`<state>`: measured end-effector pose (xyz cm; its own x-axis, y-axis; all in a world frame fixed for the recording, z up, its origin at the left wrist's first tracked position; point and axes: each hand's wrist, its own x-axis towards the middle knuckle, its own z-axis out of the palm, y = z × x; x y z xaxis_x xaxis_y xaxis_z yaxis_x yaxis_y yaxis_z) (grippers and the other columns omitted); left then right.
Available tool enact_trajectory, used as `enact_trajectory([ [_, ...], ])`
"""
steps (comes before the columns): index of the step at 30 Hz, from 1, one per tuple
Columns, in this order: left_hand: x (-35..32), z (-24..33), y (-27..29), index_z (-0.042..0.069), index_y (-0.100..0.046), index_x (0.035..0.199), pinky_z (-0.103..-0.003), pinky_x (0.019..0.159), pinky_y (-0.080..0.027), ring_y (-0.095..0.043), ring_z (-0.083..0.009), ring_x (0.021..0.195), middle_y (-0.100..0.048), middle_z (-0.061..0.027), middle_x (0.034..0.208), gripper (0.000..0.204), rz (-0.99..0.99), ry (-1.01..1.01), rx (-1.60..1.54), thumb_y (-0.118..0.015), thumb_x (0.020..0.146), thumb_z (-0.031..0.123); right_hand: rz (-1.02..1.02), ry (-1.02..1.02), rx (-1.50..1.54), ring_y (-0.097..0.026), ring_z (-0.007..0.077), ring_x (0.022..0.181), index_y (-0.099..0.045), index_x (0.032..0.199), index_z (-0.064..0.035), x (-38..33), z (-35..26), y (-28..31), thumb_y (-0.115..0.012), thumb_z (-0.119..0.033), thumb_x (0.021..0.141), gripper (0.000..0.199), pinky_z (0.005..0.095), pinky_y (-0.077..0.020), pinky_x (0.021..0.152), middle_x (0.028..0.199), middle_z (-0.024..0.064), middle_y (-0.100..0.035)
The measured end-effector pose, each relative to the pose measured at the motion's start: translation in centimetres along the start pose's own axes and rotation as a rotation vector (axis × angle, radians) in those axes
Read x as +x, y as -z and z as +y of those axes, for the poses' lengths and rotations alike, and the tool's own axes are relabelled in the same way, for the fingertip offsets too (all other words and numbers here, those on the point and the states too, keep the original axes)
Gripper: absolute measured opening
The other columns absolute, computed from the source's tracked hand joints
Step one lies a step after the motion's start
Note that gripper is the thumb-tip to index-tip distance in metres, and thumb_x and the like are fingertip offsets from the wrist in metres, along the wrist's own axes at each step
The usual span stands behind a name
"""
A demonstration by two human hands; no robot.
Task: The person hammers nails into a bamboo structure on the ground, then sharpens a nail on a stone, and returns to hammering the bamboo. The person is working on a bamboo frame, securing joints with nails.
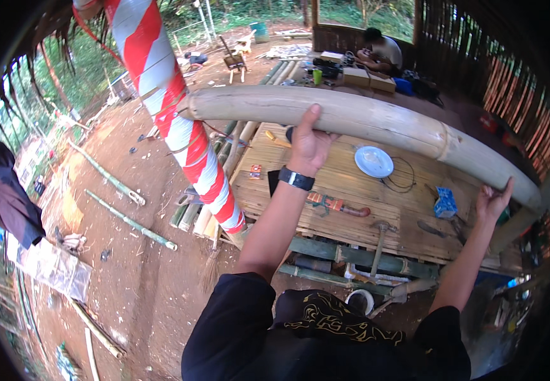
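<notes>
A thick, pale bamboo pole (pixel 376 117) runs crosswise at about chest height; the fisheye bends it. Its left end meets a post wrapped in red and white stripes (pixel 189 136), where thin cord or wire shows. My left hand (pixel 310 149), with a dark watch on the wrist, grips the pole from below, thumb up its near side; the other fingers are mostly hidden behind it. Close to the right end, my right hand (pixel 492 202) holds the lower edge, one finger stretched up along the pole and the others bent. Behind the right end, the join is hard to make out.
Below is a bamboo-slat platform (pixel 256 190) bearing a light-blue plate (pixel 374 162), a blue packet (pixel 444 202), a hammer (pixel 380 244) and a sheathed blade (pixel 335 204). A person (pixel 386 54) sits at the back near cardboard boxes (pixel 367 79). Cut bamboo (pixel 129 219) lies on bare earth.
</notes>
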<state>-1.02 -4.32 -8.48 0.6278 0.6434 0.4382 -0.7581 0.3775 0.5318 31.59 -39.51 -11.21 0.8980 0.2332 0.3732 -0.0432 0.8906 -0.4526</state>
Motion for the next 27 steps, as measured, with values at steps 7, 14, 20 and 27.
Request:
enact_trajectory([
  [7, -0.4, -0.7, 0.6, 0.006, -0.047, 0.129, -0.045, 0.099, -0.046, -0.055, -0.0262, 0.118, -0.056, -0.0111, 0.127, 0.058, -0.074, -0.014, -0.03, -0.071, 0.083, 0.033, -0.126, 0.041, 0.062, -0.047, 0.011, 0.056, -0.058, 0.111, -0.0069, 0.6, 0.2, 1.1, -0.055, -0.034, 0.097, 0.03, 0.0244, -0.0368, 0.047, 0.096, 0.0044, -0.064],
  [14, -0.3, -2.3, 3.0, 0.004, -0.047, 0.131, -0.041, 0.105, -0.042, -0.052, -0.0246, 0.122, -0.056, -0.0107, 0.129, 0.062, -0.086, -0.073, -0.101, -0.074, 0.08, 0.028, -0.225, 0.044, 0.037, -0.052, 0.0125, 0.063, -0.059, 0.114, -0.0073, 1.5, 0.6, 3.4, -0.052, -0.034, 0.099, 0.031, 0.025, -0.0396, 0.05, 0.098, 0.0057, -0.066],
  [20, -0.2, -2.7, 3.5, 0.004, -0.047, 0.131, -0.042, 0.106, -0.043, -0.053, -0.0248, 0.122, -0.056, -0.0098, 0.129, 0.065, -0.096, -0.096, -0.139, -0.077, 0.078, 0.024, -0.42, 0.035, 0.02, -0.051, 0.0132, 0.064, -0.058, 0.116, -0.0057, 2.4, -0.3, 5.0, -0.051, -0.033, 0.1, 0.032, 0.0272, -0.0419, 0.054, 0.1, 0.0069, -0.066],
  [27, -0.5, -2.7, 3.3, 0.002, -0.045, 0.132, -0.043, 0.105, -0.043, -0.055, -0.0261, 0.12, -0.057, -0.0105, 0.129, 0.067, -0.058, -0.163, -0.155, -0.077, 0.077, 0.021, -0.128, 0.003, -0.003, -0.052, 0.0154, 0.071, -0.055, 0.119, -0.0043, 0.1, -0.7, 2.8, -0.053, -0.037, 0.099, 0.038, 0.0285, -0.0464, 0.065, 0.107, 0.0091, -0.061],
])
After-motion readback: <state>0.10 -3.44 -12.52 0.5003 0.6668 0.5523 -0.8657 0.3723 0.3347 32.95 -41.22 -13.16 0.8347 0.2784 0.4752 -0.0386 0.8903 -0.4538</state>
